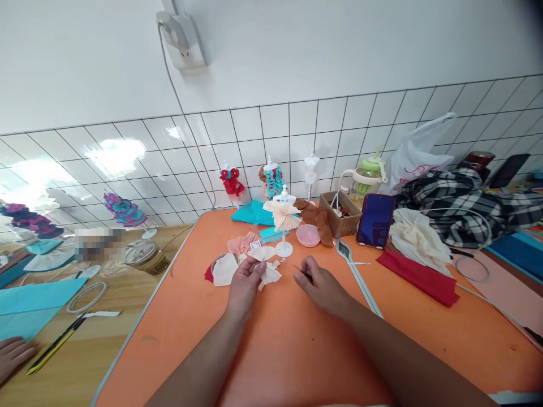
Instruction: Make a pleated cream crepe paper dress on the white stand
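My left hand (247, 278) pinches a cream piece of gathered fabric (268, 274) between thumb and fingers. To its right, apart from the fabric, my right hand (317, 282) is closed; a thin tip shows at its fingers, too small to name. Just beyond both hands stands a small white mannequin (284, 247) wearing a cream pleated dress (283, 215). Beside my left hand lie a cream cloth piece (224, 270), pink fabric (241, 244) and a bit of red cloth (208, 273).
Along the wall stand a mannequin in red (232, 182), one in turquoise (272, 180) and a bare one (311, 168). A pink bowl (307, 236), cardboard box (344, 223), phone (375, 220) and red fabric strip (418, 277) lie rightward. Another person's hand (16, 356) rests at far left.
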Demonstrator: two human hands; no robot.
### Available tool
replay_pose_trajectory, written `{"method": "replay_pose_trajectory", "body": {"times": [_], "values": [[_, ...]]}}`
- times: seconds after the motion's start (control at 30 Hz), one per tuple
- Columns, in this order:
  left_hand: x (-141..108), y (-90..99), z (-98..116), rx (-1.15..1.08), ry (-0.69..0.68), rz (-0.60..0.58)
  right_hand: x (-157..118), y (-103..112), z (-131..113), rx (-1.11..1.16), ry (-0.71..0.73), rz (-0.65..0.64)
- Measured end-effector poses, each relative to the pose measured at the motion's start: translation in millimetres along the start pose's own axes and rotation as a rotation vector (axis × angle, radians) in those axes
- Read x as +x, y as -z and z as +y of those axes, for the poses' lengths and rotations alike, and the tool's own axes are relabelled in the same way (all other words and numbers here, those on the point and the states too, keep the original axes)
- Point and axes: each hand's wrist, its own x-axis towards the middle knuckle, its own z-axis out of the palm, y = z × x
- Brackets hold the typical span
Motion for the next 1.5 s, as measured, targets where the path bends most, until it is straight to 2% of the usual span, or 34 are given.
{"method": "replay_pose_trajectory", "body": {"times": [0.1,0.2,0.53,0.83,1.0,1.27,1.5], "values": [[0.3,0.2,-1.0,0.002,-0.009,-0.007,-6.6,-12.8,-13.4,0.108,0.027,0.024],[-0.2,0.0,-2.0,0.016,-0.014,-0.013,-9.6,-18.1,-18.1,0.123,0.019,-0.003],[-3.9,-4.7,-4.3,0.127,-0.021,-0.059,-10.7,-17.4,-20.4,0.065,0.026,-0.043],[-3.8,-4.2,-4.7,0.129,-0.044,-0.006,-7.8,-10.7,-17.4,0.009,-0.060,-0.043],[-2.8,-2.2,-7.4,0.130,-0.042,-0.022,-5.9,-9.6,-12.6,0.022,-0.045,-0.116],[-5.2,-5.7,-10.3,0.146,-0.040,-0.037,-6.9,-14.9,-14.5,0.039,-0.039,-0.083],[-7.8,-7.2,-13.6,0.130,-0.035,-0.096,-5.5,-19.1,-15.0,0.130,-0.045,-0.065]]}}
